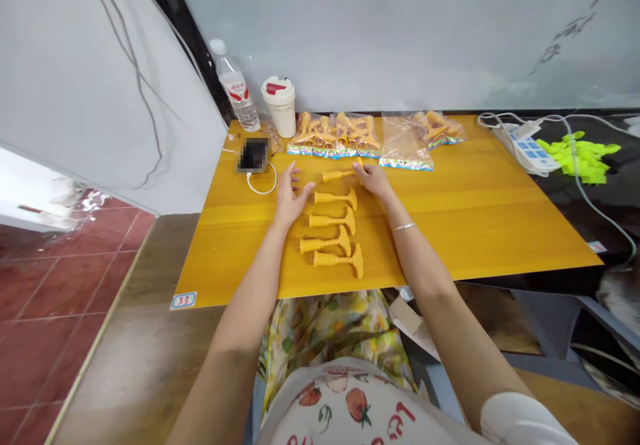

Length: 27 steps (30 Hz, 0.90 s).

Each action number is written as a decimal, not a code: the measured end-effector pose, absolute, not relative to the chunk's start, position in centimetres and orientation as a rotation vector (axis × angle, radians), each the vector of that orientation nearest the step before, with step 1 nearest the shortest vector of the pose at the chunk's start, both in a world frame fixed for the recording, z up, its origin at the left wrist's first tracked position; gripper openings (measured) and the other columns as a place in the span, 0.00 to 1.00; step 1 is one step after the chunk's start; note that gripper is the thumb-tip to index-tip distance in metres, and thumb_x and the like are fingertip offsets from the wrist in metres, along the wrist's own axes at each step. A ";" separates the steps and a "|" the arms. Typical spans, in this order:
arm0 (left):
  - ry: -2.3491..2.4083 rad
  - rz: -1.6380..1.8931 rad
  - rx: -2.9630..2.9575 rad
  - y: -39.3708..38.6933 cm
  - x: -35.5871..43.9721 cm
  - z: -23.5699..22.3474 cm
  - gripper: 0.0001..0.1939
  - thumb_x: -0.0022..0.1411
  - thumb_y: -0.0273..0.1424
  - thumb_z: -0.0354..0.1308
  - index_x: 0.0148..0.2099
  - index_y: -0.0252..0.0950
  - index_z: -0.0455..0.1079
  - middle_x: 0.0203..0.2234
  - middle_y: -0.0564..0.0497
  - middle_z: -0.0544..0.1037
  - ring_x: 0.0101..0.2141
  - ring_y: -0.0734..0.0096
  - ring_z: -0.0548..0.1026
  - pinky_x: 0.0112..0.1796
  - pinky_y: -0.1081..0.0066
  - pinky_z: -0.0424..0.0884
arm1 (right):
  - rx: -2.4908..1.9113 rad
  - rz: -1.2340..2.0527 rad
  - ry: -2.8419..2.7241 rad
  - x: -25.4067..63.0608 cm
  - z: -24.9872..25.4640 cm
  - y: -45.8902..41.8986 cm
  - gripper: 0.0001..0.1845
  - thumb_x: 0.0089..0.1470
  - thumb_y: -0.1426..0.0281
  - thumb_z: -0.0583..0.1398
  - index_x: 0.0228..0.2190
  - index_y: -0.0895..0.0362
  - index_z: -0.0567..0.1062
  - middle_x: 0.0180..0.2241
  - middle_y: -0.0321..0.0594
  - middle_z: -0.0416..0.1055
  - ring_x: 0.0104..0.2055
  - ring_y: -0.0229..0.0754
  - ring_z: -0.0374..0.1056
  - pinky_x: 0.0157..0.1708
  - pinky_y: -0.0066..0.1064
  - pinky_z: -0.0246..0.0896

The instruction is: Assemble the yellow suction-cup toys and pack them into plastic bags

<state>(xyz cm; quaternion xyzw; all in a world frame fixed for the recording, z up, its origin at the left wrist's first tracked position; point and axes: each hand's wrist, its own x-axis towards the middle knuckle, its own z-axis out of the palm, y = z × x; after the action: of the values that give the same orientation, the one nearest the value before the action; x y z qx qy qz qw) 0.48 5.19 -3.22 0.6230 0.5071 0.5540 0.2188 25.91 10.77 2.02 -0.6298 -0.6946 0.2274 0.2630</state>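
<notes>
- The right hand [373, 177] had its fingers closed on the head of a yellow-orange, T-shaped plastic piece with a ribbed handle [338, 175], which lay at the far end of a column on the yellow wood-grain table [475, 212].
- The left hand [290, 195] held nothing; its fingers were spread and slightly curved, the thumb near the handle end of the next piece down.
- Four matching yellow-orange pieces [332, 221] lay nearer the person, roughly parallel and apart, handles to the left, heads to the right.
- Along the table's back edge lay three clear plastic bags with colourful strips [406, 162], containing more yellow-orange pieces.
- To their left stood a lidded cream cup [281, 108] and a clear, red-labelled plastic bottle [239, 95], with a cabled phone [254, 155] in front.
</notes>
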 end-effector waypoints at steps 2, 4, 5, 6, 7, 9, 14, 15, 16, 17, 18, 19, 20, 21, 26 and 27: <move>1.420 1.528 1.725 5.2 0.5 -3.3 0.40 0.58 0.58 0.58 0.66 0.44 0.58 0.53 0.41 0.71 0.45 0.64 0.72 0.40 0.67 0.71 | -1.803 0.637 -1.923 25.6 2.2 11.8 0.30 0.66 0.53 0.52 0.16 0.55 0.59 0.17 0.32 0.56 0.25 0.37 0.56 0.27 0.29 0.45; 1.440 1.538 1.706 5.3 0.5 -3.4 0.39 0.59 0.58 0.56 0.65 0.42 0.60 0.51 0.41 0.72 0.43 0.65 0.71 0.39 0.68 0.70 | -1.919 0.643 -1.985 25.2 2.4 12.6 0.30 0.65 0.51 0.51 0.18 0.56 0.66 0.19 0.36 0.63 0.27 0.39 0.62 0.29 0.29 0.50; 1.449 1.547 1.688 5.3 0.5 -3.5 0.38 0.60 0.58 0.55 0.64 0.41 0.60 0.50 0.41 0.73 0.43 0.66 0.71 0.38 0.69 0.70 | -1.976 0.640 -2.004 25.0 2.6 12.9 0.29 0.65 0.50 0.51 0.22 0.57 0.70 0.22 0.39 0.68 0.30 0.41 0.66 0.31 0.29 0.54; 1.457 1.555 1.664 5.4 0.4 -3.6 0.37 0.61 0.58 0.54 0.64 0.40 0.61 0.50 0.41 0.73 0.42 0.67 0.72 0.38 0.69 0.70 | -2.025 0.622 -2.007 24.7 2.8 13.0 0.28 0.65 0.50 0.51 0.29 0.58 0.75 0.27 0.42 0.73 0.34 0.44 0.68 0.34 0.30 0.58; 1.465 1.562 1.639 5.5 0.3 -3.7 0.37 0.61 0.58 0.53 0.63 0.40 0.62 0.49 0.41 0.73 0.41 0.67 0.72 0.38 0.70 0.70 | -2.065 0.584 -1.994 24.5 3.0 12.9 0.27 0.65 0.50 0.51 0.38 0.60 0.76 0.34 0.46 0.76 0.39 0.47 0.71 0.39 0.33 0.61; 1.482 1.569 1.602 5.7 0.2 -3.8 0.36 0.62 0.58 0.53 0.62 0.40 0.63 0.49 0.42 0.74 0.40 0.69 0.72 0.39 0.69 0.70 | -2.103 0.451 -1.953 23.8 3.7 11.7 0.30 0.66 0.52 0.50 0.56 0.61 0.69 0.50 0.57 0.73 0.50 0.55 0.70 0.48 0.41 0.63; 1.524 1.582 1.590 5.6 0.2 -3.5 0.36 0.63 0.58 0.50 0.60 0.36 0.65 0.47 0.41 0.75 0.42 0.66 0.74 0.47 0.64 0.72 | -1.692 0.343 -2.274 20.6 4.5 2.8 0.39 0.68 0.52 0.44 0.69 0.64 0.51 0.67 0.61 0.54 0.69 0.57 0.52 0.63 0.49 0.52; 1.529 1.587 1.587 5.6 0.2 -3.4 0.36 0.63 0.58 0.49 0.60 0.36 0.65 0.47 0.41 0.75 0.43 0.65 0.74 0.49 0.62 0.72 | -1.549 0.335 -2.391 19.9 4.1 0.4 0.41 0.67 0.49 0.44 0.69 0.63 0.49 0.69 0.59 0.49 0.71 0.56 0.46 0.66 0.49 0.48; 1.533 1.593 1.583 5.5 0.2 -3.3 0.36 0.63 0.59 0.48 0.60 0.36 0.65 0.46 0.41 0.75 0.44 0.65 0.74 0.50 0.62 0.71 | -1.453 0.307 -2.466 19.2 3.6 -1.9 0.43 0.66 0.46 0.44 0.70 0.62 0.49 0.71 0.57 0.44 0.73 0.58 0.41 0.67 0.52 0.44; 1.535 1.598 1.581 5.5 0.2 -3.3 0.36 0.63 0.59 0.48 0.60 0.35 0.66 0.46 0.41 0.75 0.45 0.64 0.74 0.51 0.61 0.70 | -1.411 0.276 -2.501 18.7 3.0 -4.0 0.45 0.64 0.44 0.45 0.70 0.60 0.48 0.72 0.55 0.41 0.73 0.59 0.37 0.68 0.55 0.40; 1.536 1.601 1.580 5.5 0.2 -3.2 0.36 0.63 0.59 0.47 0.59 0.35 0.66 0.46 0.41 0.76 0.46 0.63 0.75 0.52 0.60 0.70 | -1.398 0.258 -2.525 18.3 2.4 -5.6 0.47 0.63 0.43 0.46 0.70 0.60 0.48 0.72 0.56 0.39 0.74 0.62 0.35 0.68 0.58 0.38; 1.536 1.604 1.578 5.5 0.2 -3.2 0.37 0.63 0.59 0.47 0.59 0.36 0.66 0.46 0.41 0.76 0.47 0.63 0.75 0.53 0.60 0.70 | -1.406 0.253 -2.535 18.1 1.9 -6.8 0.48 0.62 0.42 0.47 0.70 0.61 0.48 0.72 0.57 0.38 0.74 0.63 0.33 0.68 0.59 0.38; 1.535 1.606 1.575 5.5 0.2 -3.2 0.37 0.63 0.60 0.47 0.59 0.36 0.66 0.47 0.40 0.76 0.47 0.63 0.75 0.54 0.60 0.69 | -1.428 0.248 -2.533 18.0 1.4 -7.5 0.49 0.62 0.42 0.47 0.70 0.62 0.49 0.72 0.59 0.38 0.74 0.64 0.32 0.67 0.60 0.37; 1.536 1.610 1.569 5.5 0.2 -3.2 0.37 0.63 0.60 0.46 0.59 0.36 0.66 0.47 0.40 0.76 0.47 0.63 0.75 0.54 0.60 0.69 | -1.451 0.243 -2.528 18.0 1.1 -7.8 0.49 0.62 0.42 0.48 0.70 0.63 0.49 0.72 0.60 0.37 0.74 0.65 0.31 0.67 0.61 0.37; 1.530 1.581 1.534 5.2 -0.1 -3.2 0.40 0.61 0.63 0.44 0.58 0.35 0.67 0.52 0.37 0.75 0.52 0.59 0.74 0.56 0.57 0.69 | -1.527 0.200 -2.508 18.8 0.8 -5.1 0.45 0.63 0.44 0.49 0.70 0.59 0.51 0.72 0.57 0.37 0.74 0.64 0.30 0.69 0.58 0.32; 1.514 1.565 1.529 5.1 -0.1 -3.1 0.41 0.61 0.63 0.44 0.58 0.35 0.67 0.53 0.37 0.74 0.55 0.58 0.73 0.58 0.56 0.68 | -1.542 0.197 -2.503 18.9 0.9 -4.3 0.44 0.63 0.44 0.49 0.70 0.57 0.51 0.72 0.55 0.37 0.74 0.63 0.31 0.69 0.57 0.32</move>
<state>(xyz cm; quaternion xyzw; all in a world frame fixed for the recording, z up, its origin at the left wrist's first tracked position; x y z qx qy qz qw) -0.07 5.06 -3.14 0.5582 0.5526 0.5712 0.2382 18.93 -4.27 0.90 -0.5209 -0.8454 0.0665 0.0975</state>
